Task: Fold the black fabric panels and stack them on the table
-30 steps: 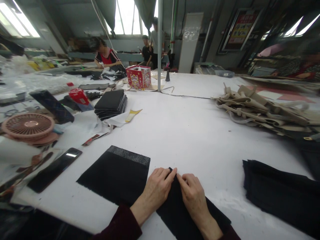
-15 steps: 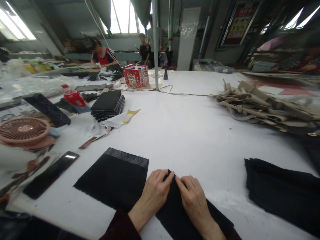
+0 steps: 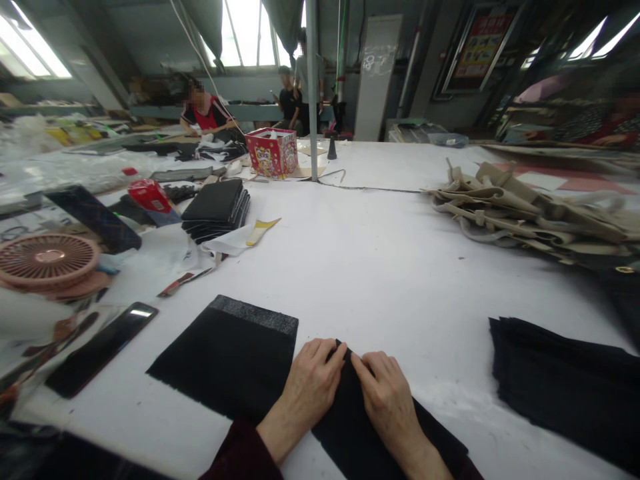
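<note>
My left hand [image 3: 311, 385] and my right hand [image 3: 384, 395] rest side by side on a black fabric piece [image 3: 357, 427] at the table's near edge. The fingertips of both hands pinch its far corner, fingers curled together. Just left of it lies a second black fabric piece [image 3: 227, 357] with a grey strip along its far edge, flat on the white table [image 3: 380, 267]. A stack of black fabric [image 3: 565, 383] lies to the right, apart from my hands.
A black phone [image 3: 100, 348] lies at the left near a pink round fan [image 3: 47, 259]. A pile of black folded pieces [image 3: 216, 207], a red box [image 3: 273, 152] and a pole [image 3: 313, 90] stand farther back. Beige bags [image 3: 525, 210] are heaped at right. People sit at the far end.
My hands stay pinched on the fabric corner; only the camera view shifted slightly downward compared with a second ago.
</note>
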{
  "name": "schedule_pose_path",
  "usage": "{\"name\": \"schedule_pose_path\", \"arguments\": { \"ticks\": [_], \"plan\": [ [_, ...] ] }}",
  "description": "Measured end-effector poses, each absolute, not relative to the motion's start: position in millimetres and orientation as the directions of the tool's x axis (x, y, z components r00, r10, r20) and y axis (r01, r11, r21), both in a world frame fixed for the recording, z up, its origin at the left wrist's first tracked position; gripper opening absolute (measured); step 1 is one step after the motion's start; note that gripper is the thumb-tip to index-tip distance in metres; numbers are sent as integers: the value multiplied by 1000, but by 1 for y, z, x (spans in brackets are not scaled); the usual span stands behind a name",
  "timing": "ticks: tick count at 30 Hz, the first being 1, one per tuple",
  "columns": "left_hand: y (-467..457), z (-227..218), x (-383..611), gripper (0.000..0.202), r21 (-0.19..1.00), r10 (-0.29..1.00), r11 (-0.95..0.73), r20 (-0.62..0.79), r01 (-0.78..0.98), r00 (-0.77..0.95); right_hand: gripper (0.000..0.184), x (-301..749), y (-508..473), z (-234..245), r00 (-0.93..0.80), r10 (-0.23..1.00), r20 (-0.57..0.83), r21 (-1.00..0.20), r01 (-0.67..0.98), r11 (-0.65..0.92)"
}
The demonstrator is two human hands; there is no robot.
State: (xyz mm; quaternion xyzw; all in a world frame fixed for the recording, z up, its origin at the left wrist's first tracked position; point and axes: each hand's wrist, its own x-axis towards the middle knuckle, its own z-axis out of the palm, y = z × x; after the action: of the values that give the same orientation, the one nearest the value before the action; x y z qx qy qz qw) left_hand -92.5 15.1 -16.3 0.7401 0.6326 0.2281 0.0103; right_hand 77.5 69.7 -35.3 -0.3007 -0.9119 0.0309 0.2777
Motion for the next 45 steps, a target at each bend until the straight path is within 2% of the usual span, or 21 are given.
{"name": "schedule_pose_path", "arguments": {
  "ticks": [11,14,17,21,29,33,40,45],
  "plan": [
    [16,-18,-94,32,291,953,-133,301,948,41,30,78,70,-37,-662,570,487,-232,531,815],
    [16,-13,-96,35,275,942,-115,335,954,17,31,78,70,-37,-662,577,478,-239,534,811],
    [15,-7,-95,41,248,934,-196,342,949,103,30,78,69,-37,-662,581,473,-243,536,809],
    [15,-5,-89,40,199,938,-275,268,941,218,30,78,70,-37,-651,590,478,-260,537,803],
    [21,-5,-94,42,-18,927,-325,193,946,322,24,89,77,-37,-626,647,436,-387,519,762],
    [26,0,-98,40,-92,913,-367,158,926,377,24,90,77,-38,-601,654,459,-390,525,756],
    [25,-2,-91,51,-129,906,-391,122,911,406,27,97,71,-39,-589,640,493,-358,534,766],
    [24,-2,-87,51,-122,904,-394,128,911,408,27,107,67,-38,-589,644,488,-337,553,762]
  ]
}}
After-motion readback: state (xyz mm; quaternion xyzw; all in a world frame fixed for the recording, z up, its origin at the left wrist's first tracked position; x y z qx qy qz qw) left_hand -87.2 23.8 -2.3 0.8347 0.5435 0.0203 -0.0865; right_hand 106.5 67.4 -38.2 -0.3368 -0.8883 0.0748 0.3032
